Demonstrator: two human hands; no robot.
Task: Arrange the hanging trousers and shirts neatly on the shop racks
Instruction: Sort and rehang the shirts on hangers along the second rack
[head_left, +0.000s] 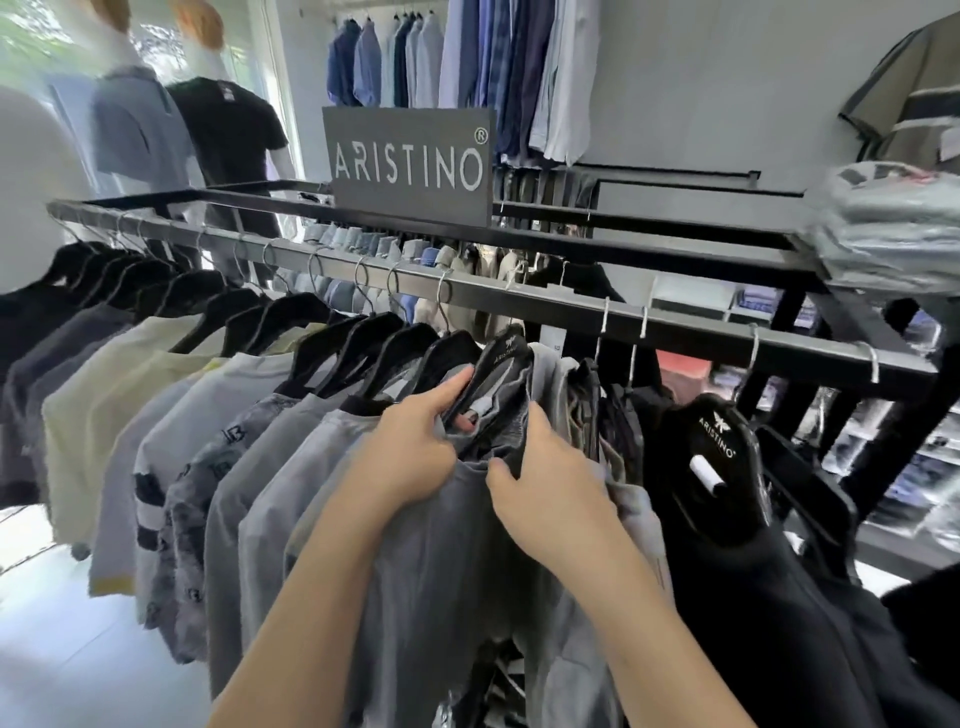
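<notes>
Both hands are in on one garment now. The left grip (415, 441) is closed over the near shoulder of the black hanger (501, 371), thumb laid along the top and fingers curled under with a fold of cloth. The right grip (545, 493) is closed too, pinching the dark bunched fabric at the neck of the grey shirt (441, 561).

The shirt hangs straight down beneath both grips. Its collar is gathered between them and its body falls over the wrists, while the hanger rises just above the fingers toward the rail (571, 306). The shirt sits mid-rack, touching the row of grey shirts (270, 467) to its left.

The danger is a lopsided tug. Should the right grip pull the neck across while the left pins the hanger, the far shoulder could slide off and leave the shirt dangling. The hanger is tilted as well, and it's unclear which hook is its own, so a lift might unseat it from the rail. On the right, the crumpled garments (597, 415) are packed close beside the black garment (737, 597), and a push that way risks snagging them.
</notes>
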